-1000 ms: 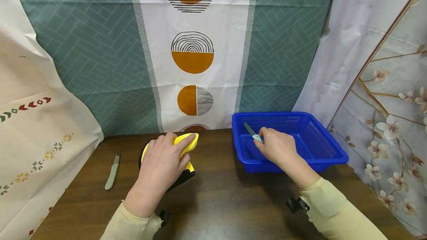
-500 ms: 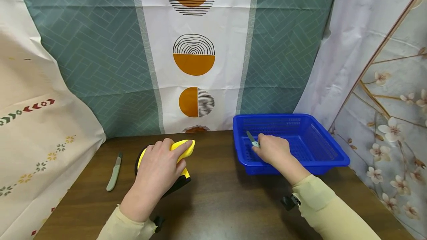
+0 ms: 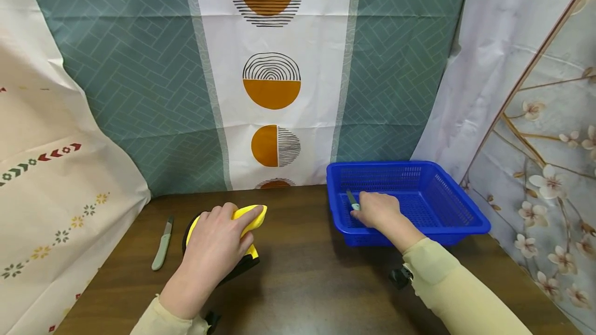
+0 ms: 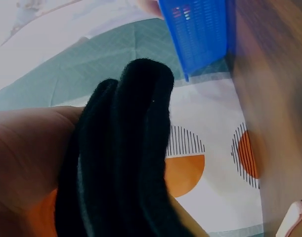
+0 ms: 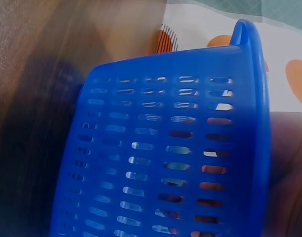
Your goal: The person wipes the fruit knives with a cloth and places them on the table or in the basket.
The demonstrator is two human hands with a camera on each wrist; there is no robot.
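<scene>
My left hand [image 3: 211, 247] grips a folded yellow-and-black cloth piece [image 3: 255, 216] above the table's left half. Its yellow part sticks out by the thumb and forefinger; in the left wrist view it shows as thick, fuzzy black folds [image 4: 143, 123]. My right hand [image 3: 381, 212] holds a small knife [image 3: 351, 199] by its pale green handle, down inside the blue basket [image 3: 414, 230], blade pointing to the back left. The palm covers most of that handle. A second small knife [image 3: 162, 247] with a pale green handle lies on the table, left of my left hand.
The slotted plastic basket stands at the back right of the dark wooden table [image 3: 298, 293]. Patterned cloth hangs [image 3: 274, 92] close behind the table and along both sides.
My right hand has lowered the knife deeper into the basket. My left hand has drifted a little left and down with the cloth piece. The view has tilted slightly upward.
</scene>
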